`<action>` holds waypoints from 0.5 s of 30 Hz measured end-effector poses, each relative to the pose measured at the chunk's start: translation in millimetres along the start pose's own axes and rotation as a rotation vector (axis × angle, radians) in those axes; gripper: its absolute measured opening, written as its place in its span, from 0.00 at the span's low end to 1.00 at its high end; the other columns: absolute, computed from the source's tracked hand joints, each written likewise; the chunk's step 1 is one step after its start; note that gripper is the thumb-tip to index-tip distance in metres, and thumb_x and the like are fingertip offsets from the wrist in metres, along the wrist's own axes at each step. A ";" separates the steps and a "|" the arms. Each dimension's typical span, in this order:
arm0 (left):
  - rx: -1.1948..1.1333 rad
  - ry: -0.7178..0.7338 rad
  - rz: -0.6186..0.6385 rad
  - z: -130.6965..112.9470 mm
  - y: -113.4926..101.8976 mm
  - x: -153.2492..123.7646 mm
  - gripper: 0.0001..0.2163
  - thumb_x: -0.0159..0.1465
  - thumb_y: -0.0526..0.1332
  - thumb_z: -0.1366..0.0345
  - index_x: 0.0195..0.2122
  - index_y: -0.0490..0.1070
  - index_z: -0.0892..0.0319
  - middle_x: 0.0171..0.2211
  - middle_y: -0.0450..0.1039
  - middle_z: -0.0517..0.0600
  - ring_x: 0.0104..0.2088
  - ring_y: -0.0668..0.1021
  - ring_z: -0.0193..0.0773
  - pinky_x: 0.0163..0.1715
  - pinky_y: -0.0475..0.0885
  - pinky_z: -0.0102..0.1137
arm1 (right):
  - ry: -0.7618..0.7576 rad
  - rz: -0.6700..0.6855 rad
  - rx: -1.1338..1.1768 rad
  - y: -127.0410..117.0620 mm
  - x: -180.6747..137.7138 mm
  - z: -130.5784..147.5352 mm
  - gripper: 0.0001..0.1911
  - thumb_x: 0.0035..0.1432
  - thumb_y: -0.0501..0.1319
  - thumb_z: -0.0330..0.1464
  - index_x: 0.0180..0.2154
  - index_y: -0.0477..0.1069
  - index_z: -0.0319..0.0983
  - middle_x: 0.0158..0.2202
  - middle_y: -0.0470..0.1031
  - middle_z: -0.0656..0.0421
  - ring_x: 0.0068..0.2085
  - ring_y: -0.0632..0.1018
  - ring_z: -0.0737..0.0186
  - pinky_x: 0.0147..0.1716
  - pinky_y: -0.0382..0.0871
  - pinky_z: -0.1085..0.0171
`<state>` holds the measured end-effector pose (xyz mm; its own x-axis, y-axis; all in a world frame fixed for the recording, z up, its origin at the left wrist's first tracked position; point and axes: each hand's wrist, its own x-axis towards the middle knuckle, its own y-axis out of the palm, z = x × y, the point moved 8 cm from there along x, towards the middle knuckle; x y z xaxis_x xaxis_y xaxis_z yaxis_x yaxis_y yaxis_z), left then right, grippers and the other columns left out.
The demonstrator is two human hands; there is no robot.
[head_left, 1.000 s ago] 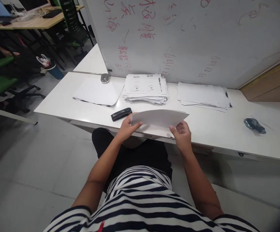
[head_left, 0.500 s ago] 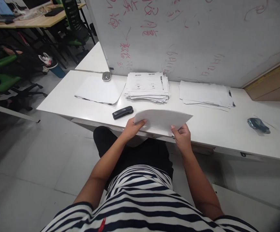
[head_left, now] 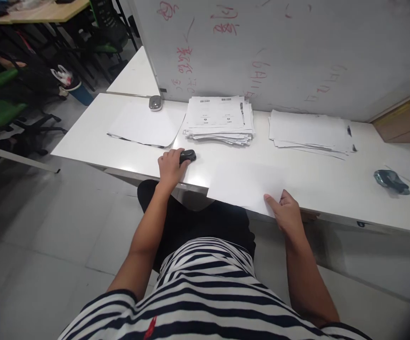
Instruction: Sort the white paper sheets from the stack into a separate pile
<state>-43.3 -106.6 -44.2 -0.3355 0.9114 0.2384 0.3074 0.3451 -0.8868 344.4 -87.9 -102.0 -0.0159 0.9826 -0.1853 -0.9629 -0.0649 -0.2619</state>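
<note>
My left hand (head_left: 171, 166) is wrapped over a black stapler (head_left: 188, 156) on the white desk, with the stapler's right end showing past my fingers. In my right hand (head_left: 286, 210), the thumb and fingers pinch the right corner of white paper (head_left: 242, 186). That paper lies almost flat at the desk's front edge and overhangs it slightly; whether it is one sheet or more I cannot tell. Behind the stapler stands a thick stack of printed sheets (head_left: 217, 115). A lower pile of papers (head_left: 309, 132) is to the right of it.
On the left of the desk (head_left: 81, 134) lie large white sheets (head_left: 141, 125) with a small grey-topped device (head_left: 155, 103) at their back edge. A dark object in clear wrap (head_left: 391, 182) sits far right. The whiteboard (head_left: 279, 47) rises along the back, beside a cardboard box (head_left: 403, 118).
My left hand has let go of the paper and moved left onto the stapler. The paper has come down from a raised, curved position to nearly flat, still in my right hand.
</note>
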 end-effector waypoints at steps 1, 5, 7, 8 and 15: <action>-0.019 0.011 0.029 1.3 2.5 1.0 0.16 0.61 0.60 0.59 0.50 0.68 0.53 0.46 0.72 0.55 0.49 0.70 0.54 0.48 0.61 0.48 | 0.007 -0.001 0.042 2.8 -0.9 -2.6 0.20 0.49 0.67 0.44 0.41 0.74 0.40 0.41 0.80 0.54 0.41 0.80 0.53 0.43 0.73 0.54; -0.125 0.096 0.150 -9.4 4.7 -3.5 0.14 0.57 0.63 0.60 0.45 0.69 0.52 0.42 0.73 0.51 0.44 0.71 0.48 0.44 0.64 0.42 | 0.009 0.022 0.213 20.6 -0.9 -4.0 0.22 0.47 0.69 0.42 0.42 0.74 0.39 0.45 0.79 0.53 0.44 0.79 0.54 0.47 0.72 0.54; -0.159 0.118 0.185 -15.7 2.6 -8.2 0.13 0.57 0.64 0.61 0.43 0.69 0.53 0.41 0.73 0.49 0.43 0.71 0.46 0.43 0.65 0.40 | 0.021 0.030 0.265 28.4 0.1 -3.1 0.22 0.46 0.70 0.42 0.43 0.74 0.39 0.46 0.79 0.53 0.46 0.79 0.54 0.49 0.71 0.53; -0.173 0.124 0.195 -18.2 1.8 -10.5 0.13 0.56 0.64 0.62 0.43 0.69 0.53 0.40 0.73 0.49 0.43 0.71 0.46 0.43 0.65 0.39 | 0.028 0.035 0.274 31.5 0.4 -2.5 0.22 0.46 0.70 0.42 0.43 0.74 0.39 0.46 0.79 0.53 0.46 0.79 0.54 0.50 0.71 0.52; -0.200 0.150 0.242 -25.9 5.8 -17.3 0.13 0.55 0.64 0.64 0.41 0.69 0.53 0.40 0.72 0.48 0.43 0.70 0.44 0.43 0.65 0.39 | 0.015 0.089 0.262 49.8 -4.3 2.7 0.22 0.48 0.69 0.42 0.45 0.74 0.39 0.48 0.78 0.52 0.48 0.78 0.52 0.51 0.71 0.52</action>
<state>-12.7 -114.5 -43.2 -0.1014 0.9898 0.0997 0.5352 0.1388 -0.8332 295.8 -94.9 -111.7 -0.1010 0.9723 -0.2106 -0.9948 -0.1013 0.0095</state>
